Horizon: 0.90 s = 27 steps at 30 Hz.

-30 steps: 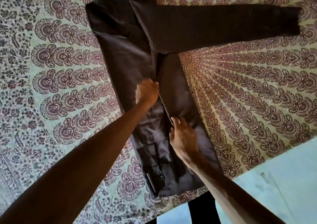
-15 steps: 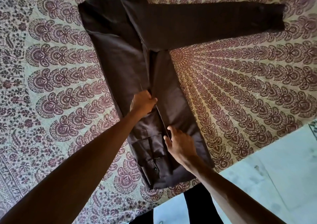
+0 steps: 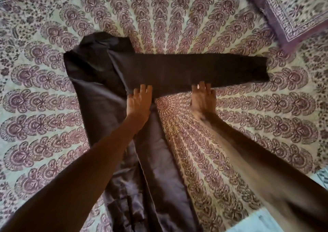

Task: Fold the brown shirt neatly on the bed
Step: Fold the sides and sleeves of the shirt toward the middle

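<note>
Brown shirt (image 3: pixel 99 96) is lying on the patterned bedspread (image 3: pixel 266 125) of the bed, its body running as a long narrow panel from the near edge toward the far left, while one sleeve (image 3: pixel 195 70) is stretching flat across to the right. I am leaning over it and laying my left hand (image 3: pixel 139 103) on the sleeve's near edge, close to where it is joining the body, with the fingers straight and spread on the cloth and gripping nothing that I can see. My right hand (image 3: pixel 203 98) is reaching the same near edge about midway along the sleeve, fingers extended and tips touching the fabric. It is blurred, so I cannot tell whether any fingertip is slipping under the hem. A pillow (image 3: pixel 292 9) in matching print is sitting at the far right corner, well apart from the work. By my reckoning the sleeve is the part now needing to be brought onto the body. The risks lie in uneven lifting: if one hand is leading the other, the sleeve is likely to land crooked or twist, and a pull near the shoulder could be dragging the folded panel open or rucking the smooth, slippery-looking cloth.
</note>
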Motion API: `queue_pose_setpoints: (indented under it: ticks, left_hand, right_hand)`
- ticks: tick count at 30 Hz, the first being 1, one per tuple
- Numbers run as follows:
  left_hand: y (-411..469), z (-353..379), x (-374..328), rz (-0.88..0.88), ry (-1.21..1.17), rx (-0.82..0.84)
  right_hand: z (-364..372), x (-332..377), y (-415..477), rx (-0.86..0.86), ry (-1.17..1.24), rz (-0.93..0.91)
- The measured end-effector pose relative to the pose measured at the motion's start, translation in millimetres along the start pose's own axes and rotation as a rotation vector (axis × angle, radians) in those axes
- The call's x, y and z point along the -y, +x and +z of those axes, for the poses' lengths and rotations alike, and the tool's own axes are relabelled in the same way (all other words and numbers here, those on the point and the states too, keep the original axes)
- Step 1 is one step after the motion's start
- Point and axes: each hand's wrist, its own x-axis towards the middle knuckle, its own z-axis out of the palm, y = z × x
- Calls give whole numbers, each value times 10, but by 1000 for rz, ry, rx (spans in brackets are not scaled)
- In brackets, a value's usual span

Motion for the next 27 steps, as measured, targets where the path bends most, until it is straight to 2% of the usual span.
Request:
queue_pose_setpoints:
  ticks: [4,6,8,10,14,15,17,20,23,27]
  left_hand:
    - [105,50,108,28,178,8]
    - [96,-14,202,18,135,-9]
    - [64,-73,293,-36,-28,10]
    - [6,-126,403,-160,-206,7]
    - [-100,-54,657,-475,-458,-19]
    - [-125,-6,713,-546,-483,-15]
    - [-157,66,795,-646,-508,13]
    - [-169,162,842,-763,-617,35]
    - [-126,258,799,-917,-1000,60]
    - [-132,252,604,-1113,-1559,76]
  right_hand:
    - [-6,-66,321,-52,-119,-71]
    - [-41,-61,313,-49,-100,-67]
    - [-106,-24,167,-18,-40,-83]
    - [-151,48,-106,85,67,-141]
    - [-189,244,-666,457,382,-327]
    - [-194,262,-743,470,453,-343]
    - [-198,221,-773,351,523,-260]
    - [-105,12,-568,134,347,-136]
    - [-22,-198,-165,190,66,-140]
    - [10,-302,165,238,-98,-269]
